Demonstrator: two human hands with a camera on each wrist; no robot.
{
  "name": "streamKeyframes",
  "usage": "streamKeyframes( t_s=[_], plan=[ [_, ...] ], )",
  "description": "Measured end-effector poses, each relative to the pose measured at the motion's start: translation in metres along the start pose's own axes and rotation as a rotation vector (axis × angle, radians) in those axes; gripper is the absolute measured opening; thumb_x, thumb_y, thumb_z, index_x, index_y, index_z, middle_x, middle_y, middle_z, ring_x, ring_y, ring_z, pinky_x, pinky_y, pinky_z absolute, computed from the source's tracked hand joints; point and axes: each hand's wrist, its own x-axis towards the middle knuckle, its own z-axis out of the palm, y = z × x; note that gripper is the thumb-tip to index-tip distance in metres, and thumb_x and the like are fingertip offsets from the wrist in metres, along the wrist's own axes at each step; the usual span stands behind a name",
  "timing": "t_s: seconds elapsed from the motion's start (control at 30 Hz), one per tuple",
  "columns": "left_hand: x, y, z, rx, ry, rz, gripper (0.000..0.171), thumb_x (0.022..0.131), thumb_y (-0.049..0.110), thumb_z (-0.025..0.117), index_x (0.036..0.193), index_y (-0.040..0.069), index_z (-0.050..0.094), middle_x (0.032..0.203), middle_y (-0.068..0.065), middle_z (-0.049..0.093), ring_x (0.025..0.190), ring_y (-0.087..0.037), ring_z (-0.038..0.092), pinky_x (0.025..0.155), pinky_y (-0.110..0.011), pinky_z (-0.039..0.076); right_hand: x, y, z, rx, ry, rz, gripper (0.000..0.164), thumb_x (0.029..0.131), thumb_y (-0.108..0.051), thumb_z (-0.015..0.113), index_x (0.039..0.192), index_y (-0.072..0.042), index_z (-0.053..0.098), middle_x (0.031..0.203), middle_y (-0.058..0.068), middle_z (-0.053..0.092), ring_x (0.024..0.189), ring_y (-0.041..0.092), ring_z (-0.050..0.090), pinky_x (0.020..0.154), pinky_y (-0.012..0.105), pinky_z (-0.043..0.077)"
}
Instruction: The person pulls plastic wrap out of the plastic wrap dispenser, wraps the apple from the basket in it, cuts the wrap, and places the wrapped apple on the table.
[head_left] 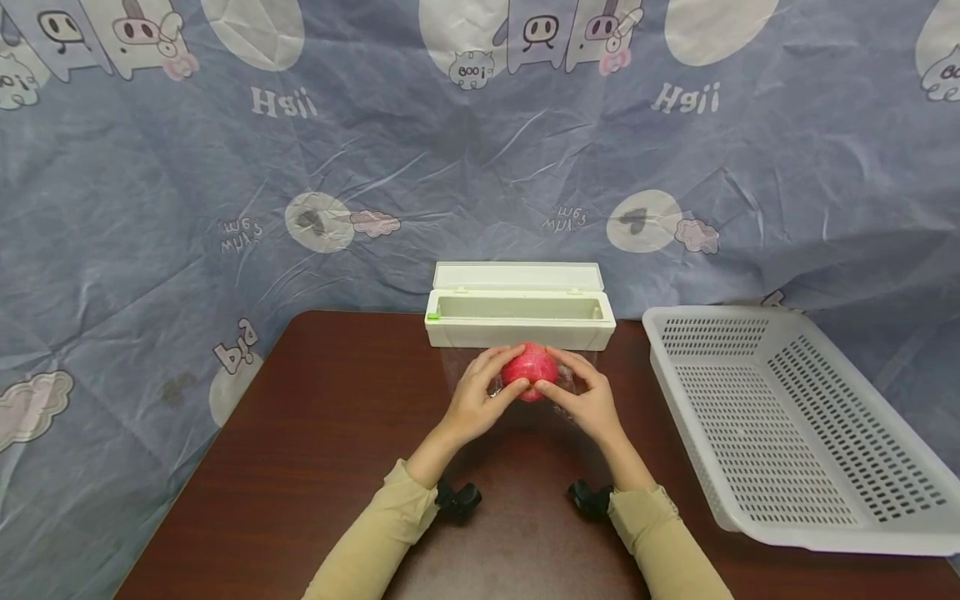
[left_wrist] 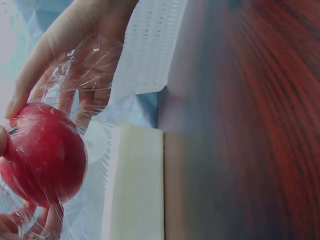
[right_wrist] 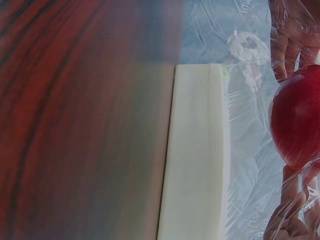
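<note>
A red apple (head_left: 531,364) is held between both hands above the table, in front of the white cling film dispenser (head_left: 521,335). My left hand (head_left: 476,400) grips it from the left, my right hand (head_left: 589,404) from the right. Both thumbs are on its near side, with curled fingers around the sides. Clear cling film (left_wrist: 95,55) covers the apple and hangs in wrinkles about the fingers, clearest in the left wrist view. Film also stretches beside the apple (right_wrist: 299,120) in the right wrist view, in front of the dispenser. The fruit's underside is partly hidden.
The dispenser's lid (head_left: 517,275) stands raised at the back. A white perforated basket (head_left: 678,417) sits on the right of the dark wooden table (head_left: 300,450). Behind the table hangs a blue printed cloth (head_left: 450,183).
</note>
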Motion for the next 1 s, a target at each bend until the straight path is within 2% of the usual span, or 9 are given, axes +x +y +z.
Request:
streamKeyframes(
  t_s=[0.23, 0.57, 0.7, 0.8, 0.87, 1.0],
  plan=[
    [0.002, 0.005, -0.004, -0.015, -0.010, -0.022, 0.050, 0.087, 0.027, 0.068, 0.134, 0.019, 0.053, 0.130, -0.007, 0.050, 0.114, -0.022, 0.046, 0.084, -0.036, 0.049, 0.001, -0.006, 0.000, -0.024, 0.006, 0.004, 0.048, 0.077, 0.008, 0.070, 0.123, 0.006, 0.058, 0.118, 0.023, 0.057, 0.095, 0.008, 0.053, 0.077, 0.022, 0.051],
    [0.002, 0.008, -0.006, -0.015, -0.004, -0.017, 0.050, 0.087, 0.027, 0.068, 0.134, 0.021, 0.053, 0.130, -0.007, 0.050, 0.113, -0.021, 0.046, 0.083, -0.035, 0.048, 0.001, -0.008, 0.001, -0.025, 0.018, -0.018, 0.047, 0.076, 0.009, 0.071, 0.121, 0.007, 0.058, 0.116, 0.023, 0.058, 0.093, 0.008, 0.053, 0.074, 0.020, 0.050],
    [0.003, 0.012, -0.009, -0.032, 0.009, -0.008, 0.050, 0.087, 0.026, 0.069, 0.134, 0.020, 0.054, 0.129, -0.008, 0.050, 0.110, -0.021, 0.047, 0.080, -0.033, 0.049, 0.001, -0.011, 0.000, -0.028, 0.023, -0.034, 0.047, 0.076, 0.009, 0.071, 0.121, 0.007, 0.058, 0.116, 0.021, 0.059, 0.095, 0.008, 0.054, 0.077, 0.027, 0.052],
    [0.004, 0.014, -0.010, -0.043, 0.020, 0.003, 0.049, 0.087, 0.026, 0.069, 0.133, 0.020, 0.054, 0.129, -0.007, 0.050, 0.109, -0.021, 0.047, 0.078, -0.031, 0.049, 0.002, -0.014, 0.000, -0.031, 0.020, -0.041, 0.046, 0.078, 0.006, 0.072, 0.122, 0.007, 0.058, 0.117, 0.015, 0.060, 0.096, 0.008, 0.054, 0.078, 0.035, 0.053],
    [0.005, 0.015, -0.011, -0.047, 0.019, 0.005, 0.050, 0.087, 0.026, 0.069, 0.134, 0.020, 0.054, 0.128, -0.006, 0.050, 0.108, -0.020, 0.047, 0.078, -0.030, 0.050, 0.002, -0.016, -0.001, -0.033, 0.017, -0.037, 0.046, 0.078, 0.005, 0.072, 0.122, 0.007, 0.058, 0.117, 0.012, 0.060, 0.096, 0.008, 0.054, 0.079, 0.036, 0.053],
    [0.002, 0.014, -0.011, -0.057, 0.002, -0.002, 0.050, 0.087, 0.026, 0.068, 0.134, 0.020, 0.053, 0.127, -0.005, 0.050, 0.107, -0.017, 0.047, 0.078, -0.028, 0.051, 0.000, -0.017, 0.000, -0.037, 0.013, -0.021, 0.046, 0.078, 0.005, 0.071, 0.122, 0.007, 0.058, 0.117, 0.014, 0.060, 0.095, 0.007, 0.054, 0.076, 0.026, 0.052]
  ],
)
